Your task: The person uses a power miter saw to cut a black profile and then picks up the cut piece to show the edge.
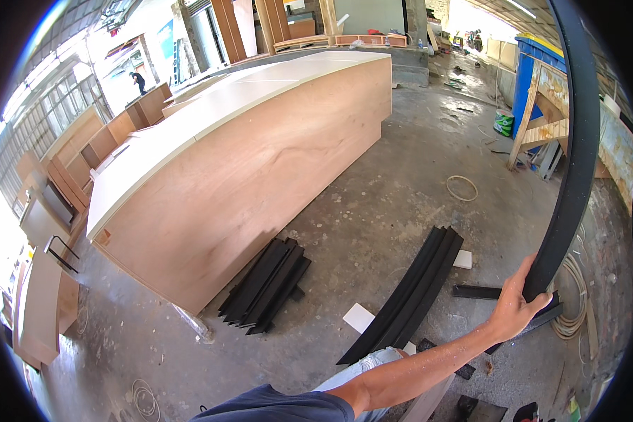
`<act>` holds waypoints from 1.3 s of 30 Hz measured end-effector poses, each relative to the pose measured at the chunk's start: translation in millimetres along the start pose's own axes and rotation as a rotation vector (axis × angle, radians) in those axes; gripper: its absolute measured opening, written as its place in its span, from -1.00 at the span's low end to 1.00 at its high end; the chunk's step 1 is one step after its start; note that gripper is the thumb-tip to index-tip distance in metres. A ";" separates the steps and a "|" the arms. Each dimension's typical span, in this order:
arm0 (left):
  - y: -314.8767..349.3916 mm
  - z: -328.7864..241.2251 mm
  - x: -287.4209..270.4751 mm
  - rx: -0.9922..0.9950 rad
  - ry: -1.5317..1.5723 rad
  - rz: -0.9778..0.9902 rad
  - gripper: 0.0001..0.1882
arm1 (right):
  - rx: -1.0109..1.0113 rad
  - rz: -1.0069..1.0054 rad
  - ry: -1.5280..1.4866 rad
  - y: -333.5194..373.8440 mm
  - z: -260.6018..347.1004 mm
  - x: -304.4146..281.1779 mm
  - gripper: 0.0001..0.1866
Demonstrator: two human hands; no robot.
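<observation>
In the head view, my left hand [516,301] reaches across to the right, closed round the lower end of a long black strip [581,126]. Its thumb lies against the near face, and the strip partly hides the other fingers. From this grip the strip rises and passes out at the top right. Below the hand, more black pieces [475,291] lie on the floor. Several long black strips [409,288] lie side by side nearer the middle, beside my jeans knee. A stack of shorter black strips [266,283] sits farther left. My right hand is out of sight.
A large curved wooden counter [260,144] with a white top stands ahead. White pieces [359,317] lie by the strips. Coiled hose [572,295] rests at the right, near a wooden stand [541,132] and a blue bin [524,91]. Curved wooden panels [42,306] stand left.
</observation>
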State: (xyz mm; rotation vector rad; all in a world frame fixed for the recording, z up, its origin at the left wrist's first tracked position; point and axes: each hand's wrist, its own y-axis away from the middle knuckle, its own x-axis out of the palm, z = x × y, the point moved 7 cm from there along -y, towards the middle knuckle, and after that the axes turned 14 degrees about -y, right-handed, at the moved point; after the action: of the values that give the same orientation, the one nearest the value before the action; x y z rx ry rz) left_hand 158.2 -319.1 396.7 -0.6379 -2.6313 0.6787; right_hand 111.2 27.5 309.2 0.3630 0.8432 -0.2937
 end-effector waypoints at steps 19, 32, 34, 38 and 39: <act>-0.8 0.6 0.2 -0.049 -0.016 0.045 -0.31 | 0.155 0.037 -0.001 -0.3 2.2 -0.3 -0.59; -1.3 1.5 5.2 -0.011 0.016 0.028 -0.31 | 0.155 0.034 -0.007 0.8 -0.7 -0.5 -0.60; -0.9 -2.6 -0.5 -0.022 0.005 0.029 -0.31 | 0.125 0.030 0.018 0.8 -2.2 1.9 -0.59; -1.2 -13.2 -4.5 -0.018 -0.013 0.044 -0.30 | 0.097 0.031 0.047 4.2 -3.6 3.0 -0.60; -1.2 -6.3 -2.6 -0.030 -0.009 0.048 -0.30 | 0.112 0.037 0.033 1.4 -2.8 2.9 -0.60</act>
State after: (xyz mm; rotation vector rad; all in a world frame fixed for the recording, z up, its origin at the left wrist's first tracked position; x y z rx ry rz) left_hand 162.7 -319.0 402.0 -0.7103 -2.6465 0.6587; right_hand 111.7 29.6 305.6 0.4886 0.8535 -0.3021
